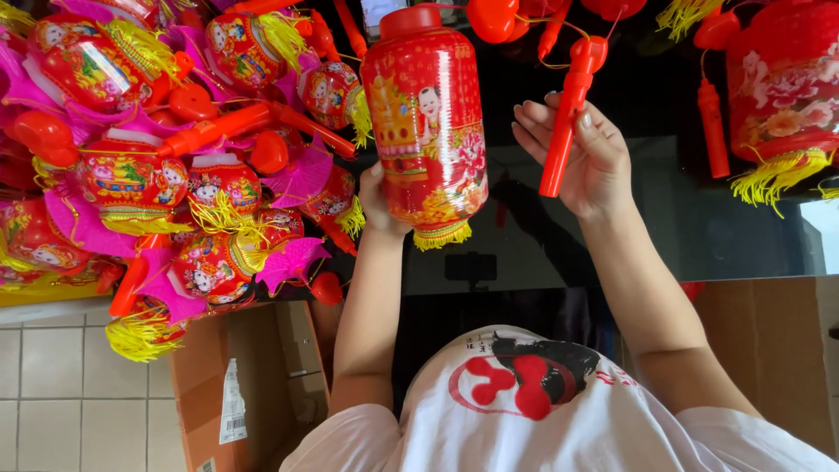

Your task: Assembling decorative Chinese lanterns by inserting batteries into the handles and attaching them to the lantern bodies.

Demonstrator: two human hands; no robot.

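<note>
1. Left hand (377, 203) clasps the red cylindrical printed plastic lantern (426, 131) from behind, upright above the dark glossy tabletop (682, 227).
2. Right hand (584, 157) loosely grips the red plastic handle stick (568, 114), right of the lantern.
3. I'd keep the yellow cord (546, 35) above both grips slack and untangled.

A lantern heap (166, 166) blocks the bench's (664, 218) left side; another lantern (782, 96) crowds the right. Dark bench surface between them lies open for the hands.
</note>
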